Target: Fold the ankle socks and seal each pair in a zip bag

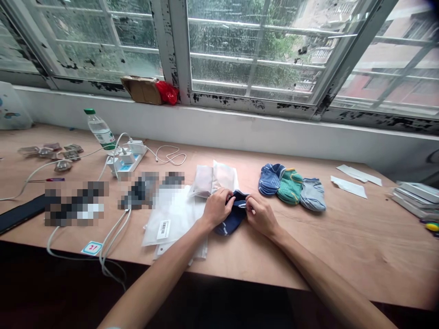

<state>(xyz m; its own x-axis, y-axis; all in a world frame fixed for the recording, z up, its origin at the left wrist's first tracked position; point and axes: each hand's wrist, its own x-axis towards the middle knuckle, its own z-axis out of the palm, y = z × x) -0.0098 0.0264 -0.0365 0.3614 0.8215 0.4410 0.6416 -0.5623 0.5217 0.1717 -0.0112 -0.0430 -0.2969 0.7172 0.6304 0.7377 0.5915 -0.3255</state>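
Note:
Both hands pinch the upper edge of a navy blue sock (230,222) close to the table's front edge. My left hand (217,208) has its fingers closed on the cuff from the left. From the right, my right hand (261,214) grips the other side of the cuff. The sock's toe end points down and toward me; whether a second sock lies beneath it I cannot tell. Right of the hands lie folded socks in a row: blue (270,179), green (290,186) and grey (313,194). Translucent plastic bags (171,221) lie beside my left forearm.
Behind the hands sits a pale packet (224,176). A power strip (132,162) with plugs and cables, and a leaning water bottle (101,130), stand left. Paper slips (350,186) and a stack of booklets (416,201) lie right. The window wall (240,128) bounds the table's back.

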